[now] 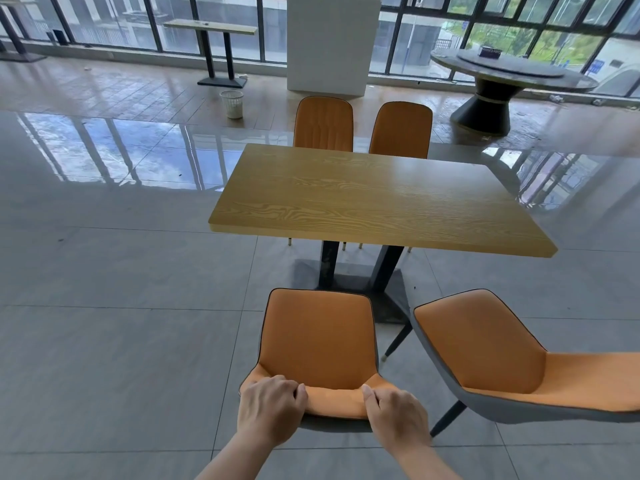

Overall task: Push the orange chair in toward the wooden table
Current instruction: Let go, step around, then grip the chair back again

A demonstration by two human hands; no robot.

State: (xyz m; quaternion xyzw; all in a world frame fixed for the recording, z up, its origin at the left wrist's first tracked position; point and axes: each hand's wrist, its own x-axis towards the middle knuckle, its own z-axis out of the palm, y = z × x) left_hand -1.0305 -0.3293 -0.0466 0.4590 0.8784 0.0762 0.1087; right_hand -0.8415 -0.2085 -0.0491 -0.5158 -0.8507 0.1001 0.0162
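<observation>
**Okay, both hands on the chair back, table dead ahead**

So going left to right: the left hand [272, 408] is curled closed over the top edge of the orange chair [318, 341] backrest, and the right hand [398, 415] is clamped on the same edge just beside it, pretty evenly spaced. The chair sits on the floor directly in front of the hands, its seat pointing straight at the wooden tabletop [377, 199], with a clear gap between them. Neither hand looks nearer (basically symmetric), so I'd guess a straight forward shove works. A second orange chair [502, 351] stands close on the right, turned sideways, and might snag.
</observation>
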